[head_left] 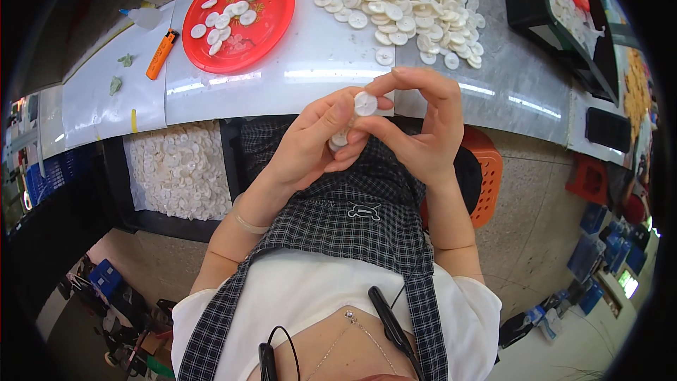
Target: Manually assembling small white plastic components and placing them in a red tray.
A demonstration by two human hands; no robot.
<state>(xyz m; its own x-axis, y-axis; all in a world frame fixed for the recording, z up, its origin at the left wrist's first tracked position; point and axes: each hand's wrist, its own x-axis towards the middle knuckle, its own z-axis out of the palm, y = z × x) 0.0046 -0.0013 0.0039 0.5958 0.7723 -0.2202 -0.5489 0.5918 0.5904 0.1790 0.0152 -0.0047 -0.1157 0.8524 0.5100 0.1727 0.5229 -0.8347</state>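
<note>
A round white button (365,104) is pinched upright between the fingers of both my hands, just off the front edge of the table. My left hand (310,134) is closed, its thumb and forefinger on the button's left side. More white buttons (339,140) show lower in the left palm, partly hidden by the curled fingers. From the right, my right hand (430,116) grips the same button with thumb and fingertips. Beyond the hands, a large heap of similar white buttons (416,7) lies on the table, with a few loose at its near edge.
A red plate (271,42) with several white buttons stands left of the heap. Beside it lies an orange lighter (162,55). A black tray (176,224) full of small white pieces sits below the table edge. At right are a black bin (543,21) and a dark phone (608,129).
</note>
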